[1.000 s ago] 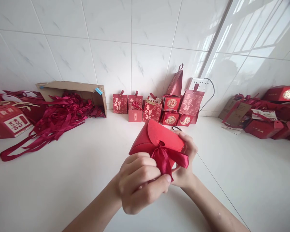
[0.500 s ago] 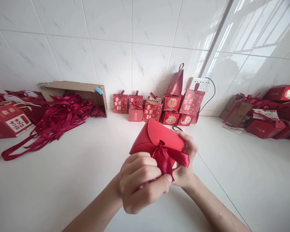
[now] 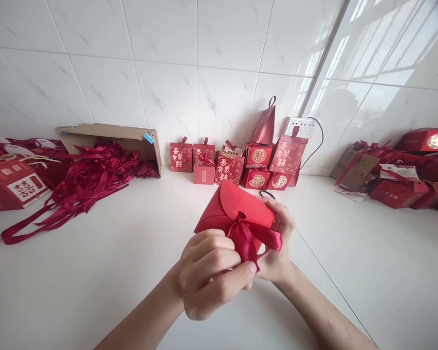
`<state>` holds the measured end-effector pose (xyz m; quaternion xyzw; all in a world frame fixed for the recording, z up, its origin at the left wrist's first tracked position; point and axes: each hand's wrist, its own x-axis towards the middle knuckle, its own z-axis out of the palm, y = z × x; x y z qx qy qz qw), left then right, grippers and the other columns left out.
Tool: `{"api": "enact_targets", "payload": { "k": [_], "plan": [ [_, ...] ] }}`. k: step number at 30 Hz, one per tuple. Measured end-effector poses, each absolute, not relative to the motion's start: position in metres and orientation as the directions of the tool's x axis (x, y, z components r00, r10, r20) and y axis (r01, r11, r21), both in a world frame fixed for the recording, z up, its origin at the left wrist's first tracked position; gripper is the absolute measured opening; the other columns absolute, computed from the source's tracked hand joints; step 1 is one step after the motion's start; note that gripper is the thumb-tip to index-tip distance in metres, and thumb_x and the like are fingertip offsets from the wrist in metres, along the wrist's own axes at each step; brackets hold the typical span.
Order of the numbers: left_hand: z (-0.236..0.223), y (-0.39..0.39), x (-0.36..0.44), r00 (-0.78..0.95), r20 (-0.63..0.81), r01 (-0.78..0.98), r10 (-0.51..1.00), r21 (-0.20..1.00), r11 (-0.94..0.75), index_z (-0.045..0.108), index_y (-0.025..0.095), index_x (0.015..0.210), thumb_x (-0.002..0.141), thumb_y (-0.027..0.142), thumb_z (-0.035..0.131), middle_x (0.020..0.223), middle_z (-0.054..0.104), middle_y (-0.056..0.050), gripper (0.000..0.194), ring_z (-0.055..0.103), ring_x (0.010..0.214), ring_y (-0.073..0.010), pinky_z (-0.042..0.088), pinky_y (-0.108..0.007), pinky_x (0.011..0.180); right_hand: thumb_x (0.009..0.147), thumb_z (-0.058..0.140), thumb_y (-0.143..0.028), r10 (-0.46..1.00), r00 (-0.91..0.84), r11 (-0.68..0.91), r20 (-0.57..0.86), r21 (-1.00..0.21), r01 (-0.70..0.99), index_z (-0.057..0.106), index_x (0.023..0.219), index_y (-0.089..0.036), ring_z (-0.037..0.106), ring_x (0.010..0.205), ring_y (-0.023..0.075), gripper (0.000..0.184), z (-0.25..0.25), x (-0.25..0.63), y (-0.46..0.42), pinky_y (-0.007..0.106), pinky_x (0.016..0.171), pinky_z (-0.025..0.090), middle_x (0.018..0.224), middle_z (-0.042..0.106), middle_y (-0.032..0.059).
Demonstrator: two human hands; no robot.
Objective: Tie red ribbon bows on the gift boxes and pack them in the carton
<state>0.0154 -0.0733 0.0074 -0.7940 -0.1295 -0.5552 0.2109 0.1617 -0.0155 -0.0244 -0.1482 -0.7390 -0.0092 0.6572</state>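
A small red gift box (image 3: pixel 230 206) with a rounded flap is held above the white floor. A dark red satin ribbon (image 3: pixel 248 238) is tied in a bow at its front. My left hand (image 3: pixel 209 277) is closed, pinching the lower tail of the ribbon between thumb and fingers. My right hand (image 3: pixel 279 243) grips the right side of the box, fingers curled around its edge and the bow's right loop.
An open cardboard box (image 3: pixel 111 138) spills dark red ribbons (image 3: pixel 83 182) at the left. Several red printed gift boxes (image 3: pixel 241 163) stand against the tiled wall, beside a white power strip (image 3: pixel 301 127). More red boxes lie at far left (image 3: pixel 16 182) and far right (image 3: pixel 405 177).
Almost nothing has changed; both hands and the box have shifted very slightly left and down, still holding the ribbon and the box.
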Motion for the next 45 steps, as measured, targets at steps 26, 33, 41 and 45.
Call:
{"api": "enact_targets", "payload": {
  "k": [26, 33, 41, 45],
  "plan": [
    [0.0082, -0.0728, 0.0176, 0.339, 0.940, 0.445, -0.036, -0.194, -0.874, 0.060, 0.009, 0.085, 0.073, 0.000, 0.061, 0.072, 0.063, 0.002, 0.015, 0.058, 0.070, -0.0100, 0.053, -0.027, 0.060, 0.064, 0.071, -0.047, 0.229, -0.101, 0.956, 0.968, -0.205, 0.208, 0.028, 0.136, -0.019, 0.046, 0.109, 0.0299, 0.089, -0.0241, 0.1628, -0.0160, 0.051, 0.088, 0.044, 0.117, 0.041, 0.0137],
    [0.0088, -0.0738, 0.0174, 0.343, 0.939, 0.444, -0.036, -0.196, -0.875, 0.060, 0.008, 0.086, 0.071, -0.002, 0.062, 0.073, 0.063, 0.001, 0.018, 0.057, 0.071, -0.0103, 0.053, -0.027, 0.061, 0.063, 0.072, -0.047, 0.218, -0.099, 0.957, 0.971, -0.193, 0.215, 0.028, 0.136, -0.019, 0.046, 0.108, 0.0301, 0.089, -0.0237, 0.1623, -0.0149, 0.050, 0.087, 0.045, 0.116, 0.042, 0.0138],
    [0.0088, -0.0745, 0.0163, 0.345, 0.938, 0.457, -0.018, -0.185, -0.870, 0.060, 0.009, 0.085, 0.073, 0.001, 0.061, 0.071, 0.064, 0.002, 0.015, 0.058, 0.071, -0.0097, 0.054, -0.027, 0.062, 0.063, 0.071, -0.046, 0.212, -0.095, 0.954, 0.973, -0.185, 0.237, 0.028, 0.136, -0.019, 0.046, 0.109, 0.0296, 0.089, -0.0237, 0.1623, -0.0154, 0.050, 0.088, 0.045, 0.118, 0.043, 0.0133],
    [0.0085, -0.0753, 0.0159, 0.347, 0.938, 0.462, -0.013, -0.183, -0.868, 0.060, 0.010, 0.085, 0.074, 0.001, 0.061, 0.071, 0.064, 0.002, 0.014, 0.059, 0.071, -0.0100, 0.055, -0.027, 0.063, 0.063, 0.072, -0.045, 0.209, -0.092, 0.958, 0.974, -0.185, 0.217, 0.028, 0.136, -0.019, 0.046, 0.109, 0.0296, 0.088, -0.0229, 0.1616, -0.0153, 0.050, 0.088, 0.045, 0.117, 0.043, 0.0138]
  ]
}}
